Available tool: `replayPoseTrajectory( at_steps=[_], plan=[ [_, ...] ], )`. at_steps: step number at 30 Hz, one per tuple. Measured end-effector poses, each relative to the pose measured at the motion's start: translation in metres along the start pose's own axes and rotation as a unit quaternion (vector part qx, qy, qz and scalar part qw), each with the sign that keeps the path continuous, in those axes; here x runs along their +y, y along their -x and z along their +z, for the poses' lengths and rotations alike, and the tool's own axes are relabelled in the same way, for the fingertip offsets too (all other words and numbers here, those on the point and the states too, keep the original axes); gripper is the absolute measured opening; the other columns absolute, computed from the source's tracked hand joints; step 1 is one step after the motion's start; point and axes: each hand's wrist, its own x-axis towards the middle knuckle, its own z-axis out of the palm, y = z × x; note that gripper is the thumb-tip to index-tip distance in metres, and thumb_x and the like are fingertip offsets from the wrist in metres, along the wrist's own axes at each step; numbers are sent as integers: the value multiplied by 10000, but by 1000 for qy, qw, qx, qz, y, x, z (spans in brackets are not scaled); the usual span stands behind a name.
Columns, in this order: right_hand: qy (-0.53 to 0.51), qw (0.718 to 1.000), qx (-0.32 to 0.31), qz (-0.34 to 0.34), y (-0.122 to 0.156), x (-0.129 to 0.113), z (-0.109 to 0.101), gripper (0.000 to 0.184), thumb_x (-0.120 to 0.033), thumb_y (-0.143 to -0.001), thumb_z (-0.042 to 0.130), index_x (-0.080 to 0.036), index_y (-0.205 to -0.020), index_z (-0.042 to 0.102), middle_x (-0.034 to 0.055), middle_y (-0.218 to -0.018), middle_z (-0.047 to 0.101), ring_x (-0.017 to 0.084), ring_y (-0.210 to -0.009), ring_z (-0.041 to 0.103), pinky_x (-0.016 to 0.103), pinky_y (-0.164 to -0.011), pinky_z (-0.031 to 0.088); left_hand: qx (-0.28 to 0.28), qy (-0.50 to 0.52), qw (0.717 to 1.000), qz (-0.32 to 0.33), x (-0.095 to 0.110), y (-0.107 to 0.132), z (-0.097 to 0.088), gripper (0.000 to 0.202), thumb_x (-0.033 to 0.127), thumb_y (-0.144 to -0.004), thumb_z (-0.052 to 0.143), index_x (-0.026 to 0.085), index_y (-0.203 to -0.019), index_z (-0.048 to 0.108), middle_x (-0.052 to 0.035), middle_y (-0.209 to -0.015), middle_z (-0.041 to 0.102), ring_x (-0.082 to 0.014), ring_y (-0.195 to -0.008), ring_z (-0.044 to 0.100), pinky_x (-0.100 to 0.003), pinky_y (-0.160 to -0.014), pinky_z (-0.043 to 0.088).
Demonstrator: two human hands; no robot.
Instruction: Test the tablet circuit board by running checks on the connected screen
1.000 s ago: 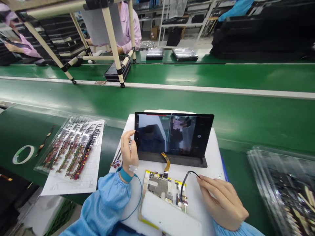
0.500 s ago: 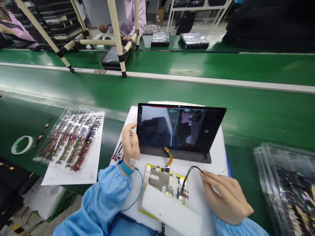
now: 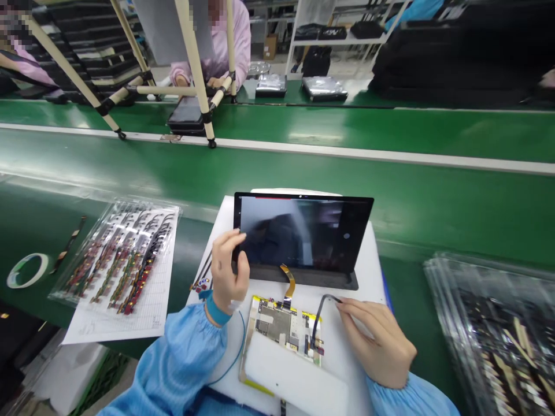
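Observation:
My right hand (image 3: 379, 341) pinches the free end of a thin black cable (image 3: 317, 315), which arches up from the right side of a circuit board (image 3: 277, 320). A white block (image 3: 295, 375) lies across the board's near part. From the board an orange flex ribbon (image 3: 290, 283) runs up to a lit tablet screen (image 3: 299, 234), tilted upright in a dark stand (image 3: 312, 278). The screen shows a dim, blurred camera picture. At its lower left, my left hand (image 3: 228, 268) is raised, thumb and fingers apart, holding nothing; fingertips overlap the screen's edge, and contact is unclear. A blue wrist strap is on that wrist.
Left of the white work board (image 3: 362, 318) lie a clear tray of small flex parts (image 3: 125, 254), a printed sheet (image 3: 151, 318) and a tape roll (image 3: 28, 270). Stacked trays (image 3: 489, 323) stand right. Beyond the green belt (image 3: 390, 130), a pipe frame (image 3: 195, 63) stands before a person in pink.
The whole view has shifted slightly. My left hand has come off the screen's side edge toward its front, thumb and fingers spreading. My right hand keeps its pinch on the cable. The screen's picture has changed.

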Motion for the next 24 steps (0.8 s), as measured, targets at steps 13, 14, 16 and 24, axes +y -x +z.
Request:
replayPoseTrajectory(
  at_steps=[13, 14, 16, 24],
  plan=[
    [-43, 996, -61, 51, -3, 6, 3, 93, -174, -895, 486, -221, -871, 563, -13, -776, 611, 133, -722, 575, 262, -627, 503, -513, 4, 831, 216, 16, 62, -46, 671, 520, -736, 648, 172, -1272, 444, -160, -1168, 579, -267, -1065, 548, -390, -881, 468],
    [-44, 996, -64, 51, -4, 5, 3, 93, -180, -895, 485, -221, -870, 565, -11, -778, 612, 135, -723, 576, 264, -625, 505, -509, -8, 830, 228, 14, 68, -47, 685, 526, -742, 641, 159, -1282, 435, -162, -1152, 591, -262, -1046, 557, -379, -866, 472],
    [-42, 996, -66, 50, -7, 3, 3, 99, -187, -895, 481, -219, -870, 572, -4, -791, 615, 142, -733, 579, 270, -625, 508, -495, -10, 835, 240, 9, 76, -47, 661, 531, -789, 579, 138, -1296, 419, -144, -1097, 623, -237, -984, 580, -353, -836, 480],
    [6, 1000, 5, 27, -17, -1, -6, 182, -118, -885, 485, -235, -995, 570, -4, -863, 632, 141, -771, 580, 278, -687, 491, -378, 58, 894, 234, 6, 74, -34, 566, 505, -886, 423, 152, -1328, 392, -112, -1042, 666, -203, -942, 617, -319, -824, 502]
  ],
)
